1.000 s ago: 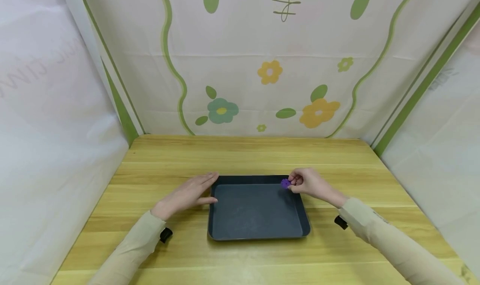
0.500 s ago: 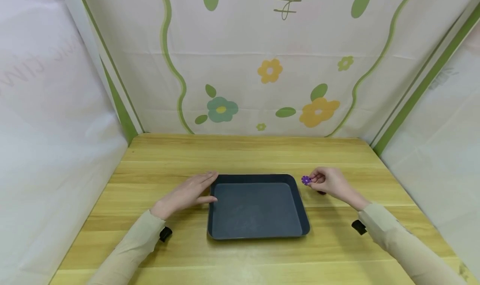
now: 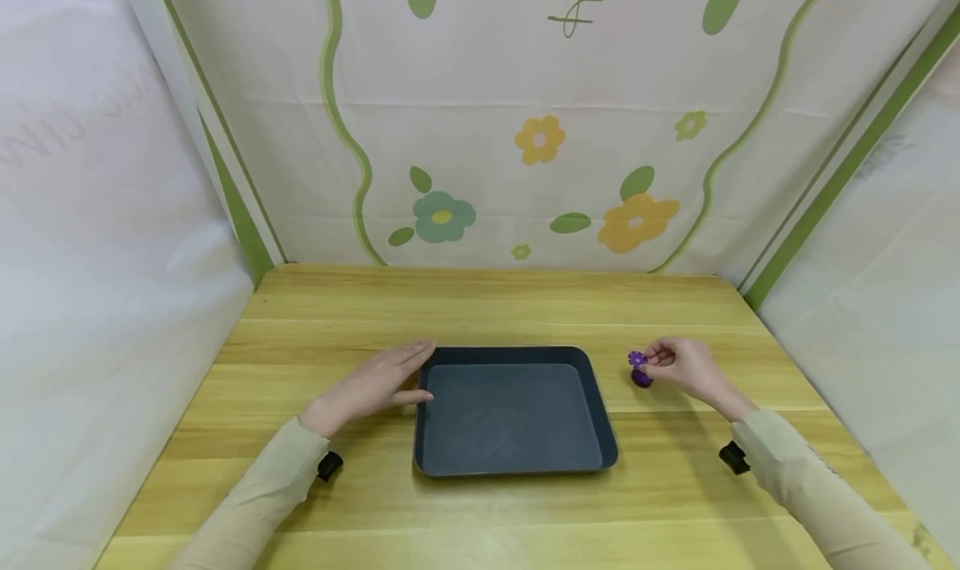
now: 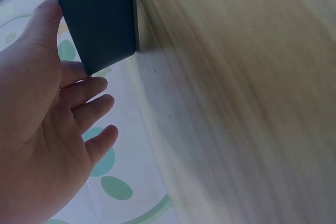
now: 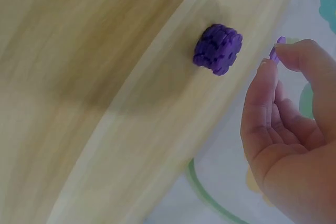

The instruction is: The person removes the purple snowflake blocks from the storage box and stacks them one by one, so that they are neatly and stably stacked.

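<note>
Thumb and fingertips of my right hand [image 3: 690, 372] pinch a small purple notched disc [image 3: 637, 358], seen nearly edge-on in the right wrist view. Just below it in the head view stands a short stack of purple notched discs [image 5: 218, 49] on the wooden table, right of the tray. My left hand [image 3: 371, 389] touches the dark grey rectangular tray [image 3: 517, 416] at its far left corner. Its fingers are extended along the corner and the thumb lies at the left rim. In the left wrist view the tray's outer wall [image 4: 100, 19] shows beside the fingers.
The tray lies flat in the middle of the wooden table [image 3: 487, 303]. Behind the table hangs a white cloth with printed flowers [image 3: 540, 141], and white cloth walls stand at left and right. Each wrist carries a small black device [image 3: 735, 457].
My right hand has moved right with the purple disc, from over the tray's far right corner to above the stack, which has come into view. The left hand has stayed at the tray.
</note>
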The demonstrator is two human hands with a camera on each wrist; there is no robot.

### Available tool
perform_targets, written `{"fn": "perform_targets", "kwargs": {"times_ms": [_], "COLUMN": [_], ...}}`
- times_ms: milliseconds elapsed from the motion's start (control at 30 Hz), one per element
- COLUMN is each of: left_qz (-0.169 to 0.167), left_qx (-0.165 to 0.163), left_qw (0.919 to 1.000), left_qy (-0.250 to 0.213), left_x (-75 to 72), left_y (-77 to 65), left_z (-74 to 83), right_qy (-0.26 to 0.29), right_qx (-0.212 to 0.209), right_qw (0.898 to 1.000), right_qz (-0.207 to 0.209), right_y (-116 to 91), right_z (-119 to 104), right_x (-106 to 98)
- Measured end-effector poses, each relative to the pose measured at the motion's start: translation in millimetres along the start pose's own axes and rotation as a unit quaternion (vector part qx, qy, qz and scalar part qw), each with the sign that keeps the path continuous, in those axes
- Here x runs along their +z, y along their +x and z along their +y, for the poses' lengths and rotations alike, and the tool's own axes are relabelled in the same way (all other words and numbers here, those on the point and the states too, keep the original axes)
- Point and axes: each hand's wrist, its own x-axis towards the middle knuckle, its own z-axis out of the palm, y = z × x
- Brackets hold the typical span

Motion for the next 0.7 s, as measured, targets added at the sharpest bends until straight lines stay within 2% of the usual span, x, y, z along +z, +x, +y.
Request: {"fn": "perform_targets", "kwargs": {"times_ms": [300, 700], "left_qz": [-0.008, -0.001], "left_qx": [-0.009, 0.001], "left_qw": [0.9999, 1.0], "left_qy": [-0.007, 0.006], "left_x": [2.0, 2.8], "left_y": [-0.2, 0.6], "left_z": [-1.0, -1.6], "right_qy": [-0.019, -0.04], "right_qx": [0.004, 0.005], "right_qw": [1.0, 0.999], "right_qz": [0.007, 0.0], "right_y": [-7.0, -9.6], "right_z": [11.9, 18.5], "right_x": [-0.9, 2.4]}}
